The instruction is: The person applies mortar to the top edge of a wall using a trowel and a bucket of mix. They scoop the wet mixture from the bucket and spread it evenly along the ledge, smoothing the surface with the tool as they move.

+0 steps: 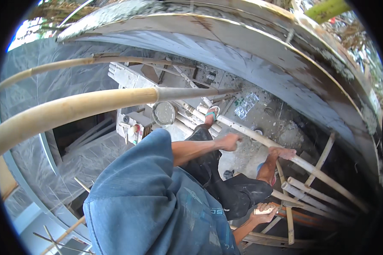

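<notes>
My left hand (229,142) is loosely closed in front of my left knee, and nothing shows in it. My right hand (264,213) is low at the right, beside my bent right leg. Its fingers wrap round the pale handle of what looks like a putty knife (292,204), whose flat blade points right. My right foot (283,153) rests bare on a long bamboo pole (319,173). My left foot (212,114), in a teal-strapped sandal, stands farther left on other poles.
A thick bamboo pole (115,98) slants across on my left. A bucket (164,114) stands below, beside a splattered white bench (134,78). A curved grey wall (259,63) bounds the far side. Several bamboo poles (315,191) lie at the right. Plastic sheeting (42,110) hangs left.
</notes>
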Available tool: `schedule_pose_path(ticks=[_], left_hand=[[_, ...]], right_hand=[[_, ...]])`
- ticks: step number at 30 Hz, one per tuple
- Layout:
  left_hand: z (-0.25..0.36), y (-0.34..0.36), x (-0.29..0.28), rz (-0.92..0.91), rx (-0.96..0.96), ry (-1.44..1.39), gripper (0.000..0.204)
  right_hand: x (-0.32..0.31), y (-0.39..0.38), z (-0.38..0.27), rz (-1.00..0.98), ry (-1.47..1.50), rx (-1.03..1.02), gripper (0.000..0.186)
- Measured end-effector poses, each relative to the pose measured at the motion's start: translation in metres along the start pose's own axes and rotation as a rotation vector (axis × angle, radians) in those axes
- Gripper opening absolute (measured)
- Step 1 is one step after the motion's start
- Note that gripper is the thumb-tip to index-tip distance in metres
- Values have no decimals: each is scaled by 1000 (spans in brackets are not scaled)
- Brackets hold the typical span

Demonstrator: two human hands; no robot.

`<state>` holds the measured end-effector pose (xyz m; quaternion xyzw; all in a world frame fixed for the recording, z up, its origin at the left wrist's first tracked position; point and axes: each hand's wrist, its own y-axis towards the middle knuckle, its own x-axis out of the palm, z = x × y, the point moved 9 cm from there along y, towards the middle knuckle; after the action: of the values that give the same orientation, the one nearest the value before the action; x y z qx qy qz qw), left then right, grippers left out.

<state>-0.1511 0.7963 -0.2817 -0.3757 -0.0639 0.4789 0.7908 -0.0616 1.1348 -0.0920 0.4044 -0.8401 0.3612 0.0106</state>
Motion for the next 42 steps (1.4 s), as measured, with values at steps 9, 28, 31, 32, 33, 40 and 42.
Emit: schedule_pose_path(ticks=[9,28,31,32,33,40,42], left_hand=[[-214,-274,-189,607,-470,-33,30],[-508,-358,-27,1244,-1304,-1316,88],[-567,-350,-14,1289,-1368,-1422,99],[-587,-344,-19,1272,-1360,-1418,99],[-608,-339,-25,1319,-1349,-1414,100],[-724,-329,-20,1420,-1401,-1423,104],[-740,-319,-12,1457,-1277,-1501,96]], right_hand=[[212,-57,66,-615,-964,6,25],[505,-233,206,-1054,-649,-337,39],[535,-233,227,-1299,-384,-167,35],[534,-228,231,-1255,-422,-181,35],[533,-224,235,-1212,-459,-196,35],[528,-242,267,-1180,-599,-300,36],[527,-238,266,-1140,-641,-343,36]])
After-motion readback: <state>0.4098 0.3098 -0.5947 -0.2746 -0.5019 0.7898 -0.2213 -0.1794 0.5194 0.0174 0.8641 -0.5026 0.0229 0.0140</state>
